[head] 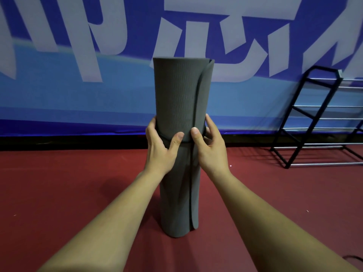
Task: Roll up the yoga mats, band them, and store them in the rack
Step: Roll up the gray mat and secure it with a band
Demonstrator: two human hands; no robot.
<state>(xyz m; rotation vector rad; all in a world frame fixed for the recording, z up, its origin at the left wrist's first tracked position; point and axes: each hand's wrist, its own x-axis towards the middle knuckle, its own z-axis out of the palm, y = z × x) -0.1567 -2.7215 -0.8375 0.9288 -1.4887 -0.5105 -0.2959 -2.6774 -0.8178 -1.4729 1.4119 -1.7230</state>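
Observation:
A grey yoga mat (178, 99), rolled up, stands on end on the red floor in front of me. A thin black band (186, 141) circles the roll about halfway up. My left hand (160, 148) grips the roll from the left, thumb on the front at the band. My right hand (210, 146) grips it from the right, thumb beside the loose outer edge of the mat, fingers behind the roll at the band. The mat's outer flap runs down the right side and stands slightly off the roll.
A black metal rack (314, 118) with chrome rails stands against the wall at the right, its tiers bare. A blue banner (78, 85) with large white lettering covers the wall behind. Red floor (68, 193) stretches left and right of the mat.

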